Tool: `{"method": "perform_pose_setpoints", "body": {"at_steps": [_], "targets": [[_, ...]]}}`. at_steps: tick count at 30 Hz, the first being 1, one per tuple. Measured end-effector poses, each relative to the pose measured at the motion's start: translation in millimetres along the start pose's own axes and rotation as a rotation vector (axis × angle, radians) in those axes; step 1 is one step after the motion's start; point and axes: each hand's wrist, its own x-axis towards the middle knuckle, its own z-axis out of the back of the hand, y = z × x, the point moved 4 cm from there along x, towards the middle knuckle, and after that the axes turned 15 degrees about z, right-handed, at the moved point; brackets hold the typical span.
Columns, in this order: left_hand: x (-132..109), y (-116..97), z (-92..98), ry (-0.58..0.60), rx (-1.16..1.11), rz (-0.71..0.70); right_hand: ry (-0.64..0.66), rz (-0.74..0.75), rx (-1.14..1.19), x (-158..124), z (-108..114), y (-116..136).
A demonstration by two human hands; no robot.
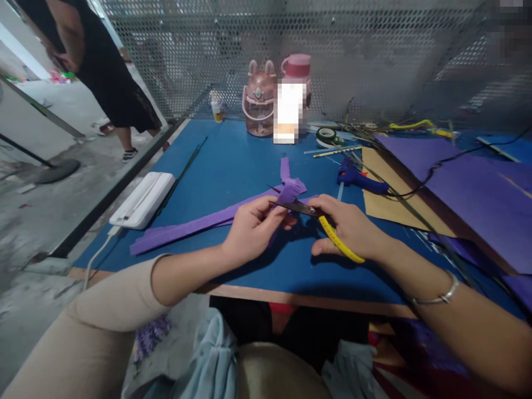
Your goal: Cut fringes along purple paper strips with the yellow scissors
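My left hand pinches a strip of purple crepe paper near the middle of the table. In my right hand is a pair of scissors with yellow handles and dark blades. The blades are parted around the purple paper, close to my left fingertips. Long purple strips lie on the table to the left, running under my left hand. A short purple piece points away just beyond the blades. Some of the paper is hidden behind my left fingers.
On the blue table are a white power strip, a blue glue gun, green tape and purple sheets. A pink bottle, a blurred upright phone-like rectangle and a small glue bottle stand behind. A person stands left.
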Motion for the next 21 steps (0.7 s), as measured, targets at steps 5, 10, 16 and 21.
{"method": "perform_pose_setpoints", "body": {"at_steps": [5,10,16,21], "targets": [[-0.9,-0.6,-0.5,0.008,0.03,-0.013,-0.025,0.017,0.071,0.0,-1.8,-0.7],[-1.8,0.8,-0.8,0.03,0.057,-0.023,-0.056,0.023,0.122,1.3,-2.9,-0.6],[-1.5,3.2,-1.4,0.031,0.015,0.009,-0.09,0.007,0.104,0.7,-1.6,-0.3],[-1.9,4.4,-0.8,0.031,0.022,0.009,-0.094,-0.015,0.072,-0.4,-0.6,-1.2]]}}
